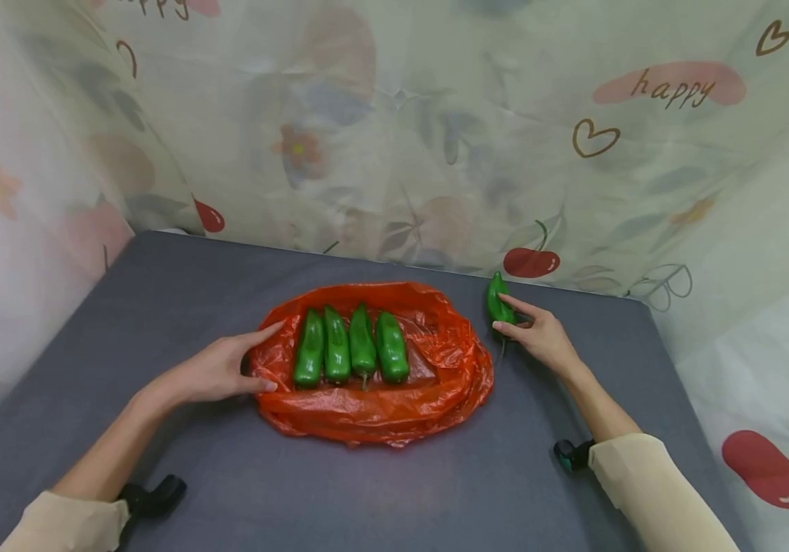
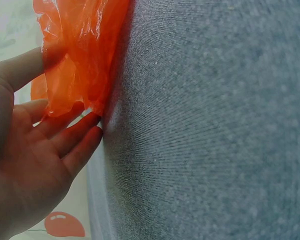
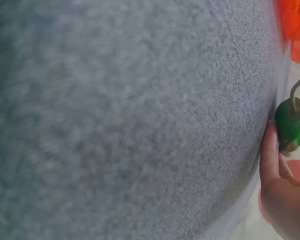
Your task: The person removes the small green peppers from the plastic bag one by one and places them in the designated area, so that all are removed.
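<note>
A red plastic bag (image 1: 366,410) lies on the table with its top spread wide and its rim rolled down. Several green chili peppers (image 1: 310,349) sit side by side inside it, toward its left half. At the bag's left end, my left hand (image 1: 225,368) holds the rim between thumb and fingers; the thin film (image 2: 85,60) partly covers the thumb and fingertips in the left wrist view. Right of the bag, my right hand (image 1: 542,337) grips another green chili pepper (image 1: 497,295) by its side, its stem toward me. That pepper (image 3: 291,120) is at the right wrist view's edge.
The grey table (image 1: 394,498) ends at the back against a patterned curtain (image 1: 394,153), which also hangs at both sides. Dark straps (image 1: 152,497) are on both wrists, below cream sleeves (image 1: 656,483).
</note>
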Demonstrator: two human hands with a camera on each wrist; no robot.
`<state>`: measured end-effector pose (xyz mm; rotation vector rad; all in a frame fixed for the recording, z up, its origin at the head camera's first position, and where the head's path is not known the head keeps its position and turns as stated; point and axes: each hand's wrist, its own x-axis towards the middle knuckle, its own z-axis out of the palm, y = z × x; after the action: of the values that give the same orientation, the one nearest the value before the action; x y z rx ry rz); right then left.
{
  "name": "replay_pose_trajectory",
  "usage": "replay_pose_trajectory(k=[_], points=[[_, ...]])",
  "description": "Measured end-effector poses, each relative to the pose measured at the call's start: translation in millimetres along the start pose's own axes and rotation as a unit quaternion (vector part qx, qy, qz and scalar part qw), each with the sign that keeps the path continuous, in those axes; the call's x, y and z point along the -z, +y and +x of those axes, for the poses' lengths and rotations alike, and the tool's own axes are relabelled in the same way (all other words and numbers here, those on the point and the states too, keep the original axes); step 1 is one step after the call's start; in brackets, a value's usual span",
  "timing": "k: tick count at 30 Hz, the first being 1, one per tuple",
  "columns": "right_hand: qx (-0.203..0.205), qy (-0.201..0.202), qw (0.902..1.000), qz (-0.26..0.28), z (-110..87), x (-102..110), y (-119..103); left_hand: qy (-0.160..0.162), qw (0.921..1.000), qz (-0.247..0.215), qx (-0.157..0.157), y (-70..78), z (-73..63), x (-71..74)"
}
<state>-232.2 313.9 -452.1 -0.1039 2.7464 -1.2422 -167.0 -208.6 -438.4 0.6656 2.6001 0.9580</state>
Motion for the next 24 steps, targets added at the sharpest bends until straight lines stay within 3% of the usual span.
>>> replay_pose_trajectory(k=[9, 24], points=[[0.006, 0.027, 0.997, -0.072, 3.2, -5.0, -0.8, 0.0, 1.0, -0.008, -0.001, 1.1, -1.1, -1.3], [0.007, 0.041, 0.9969, -0.067, 4.5, -5.4, 0.1, -0.004, 0.9999, -0.01, 0.006, 0.9, -1.3, -1.8]])
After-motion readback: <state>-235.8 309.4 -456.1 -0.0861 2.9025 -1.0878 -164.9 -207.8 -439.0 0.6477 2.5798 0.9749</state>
